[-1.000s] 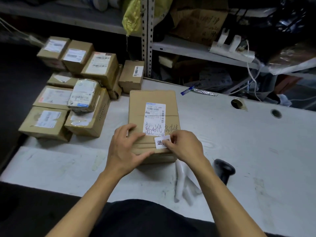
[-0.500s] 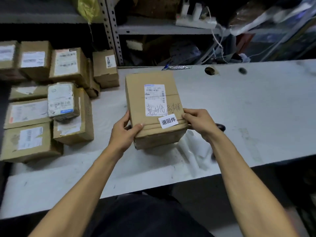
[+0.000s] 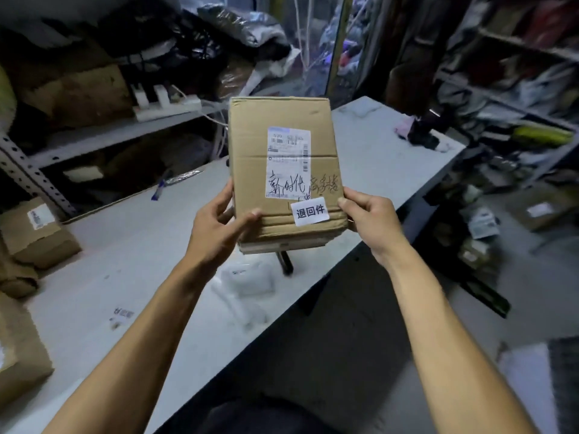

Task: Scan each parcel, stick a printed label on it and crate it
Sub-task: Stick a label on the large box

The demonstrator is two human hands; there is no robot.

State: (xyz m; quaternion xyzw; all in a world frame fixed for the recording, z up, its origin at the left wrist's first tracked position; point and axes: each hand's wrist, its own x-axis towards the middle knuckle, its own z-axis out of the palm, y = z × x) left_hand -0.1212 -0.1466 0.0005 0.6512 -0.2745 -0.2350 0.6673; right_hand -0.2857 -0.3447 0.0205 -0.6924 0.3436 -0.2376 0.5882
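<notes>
While both hands grip parcel (image 3: 283,170), scanner (image 3: 285,262) beneath, boxes (image 3: 34,236) left

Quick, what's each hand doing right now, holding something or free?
Left hand: grips the left edge of the cardboard parcel, thumb on top.
Right hand: grips the parcel's right edge, near the small white label.
</notes>
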